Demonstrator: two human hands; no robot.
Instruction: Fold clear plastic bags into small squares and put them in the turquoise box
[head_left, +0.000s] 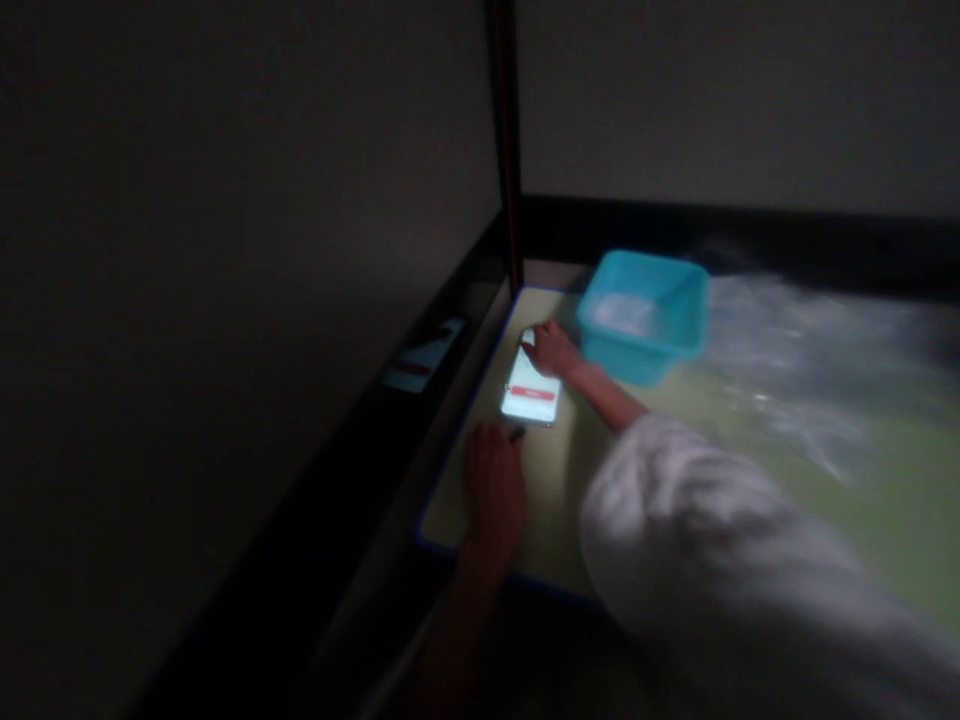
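Observation:
A smartphone (532,385) with a brightly lit screen and a red bar low on it is on the pale table board. My right hand (553,350) reaches from the right to its upper end, thumb over the screen and fingers closed about the top edge. Just below the phone's near end is my left hand (495,485), its fingers curled together. A small dark thing (517,433) shows at its fingertips, too blurred to name. The whole view is dim and smeared.
A turquoise plastic basin (652,350) with something pale inside stands beyond my right forearm. Crumpled clear plastic (795,340) lies to its right. Along the left, a dark glossy panel (352,450) mirrors the phone. The board (551,520) has a blue edge, and walls rise behind.

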